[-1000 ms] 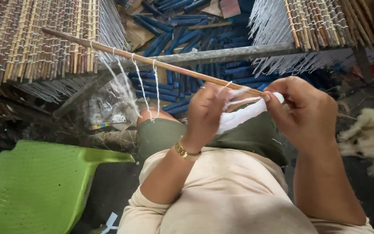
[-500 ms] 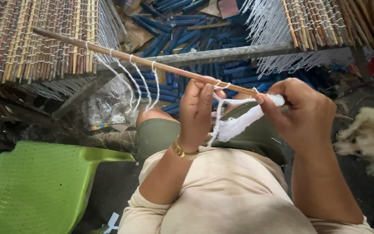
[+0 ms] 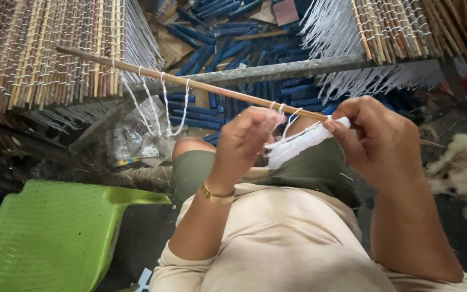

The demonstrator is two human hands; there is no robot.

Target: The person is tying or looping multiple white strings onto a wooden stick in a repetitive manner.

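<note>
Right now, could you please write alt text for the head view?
Seen from above, a seated person's left hand and right hand tie white string onto a thin wooden stick. Stick mats hang ahead, blue sticks below, a green plastic chair at left.

Support 1: grey horizontal bar (image 3: 298, 67), frame centre to upper right, w/ woven stick mats resting over it. Left mat (image 3: 44, 48) fills upper left; right mat (image 3: 401, 27) at upper right. White thread fringes hang off both mat edges.

Support 2: dark floor (image 3: 141, 238), lower left to centre. Directly on it: pile of blue sticks (image 3: 217, 38) at upper centre, behind bar; clear plastic bag (image 3: 133, 135) left of centre; green plastic chair (image 3: 49, 232) in lower left corner. Pale furry animal (image 3: 463, 167) at right edge, on floor. Floor surface cluttered, detail indistinct.
</note>
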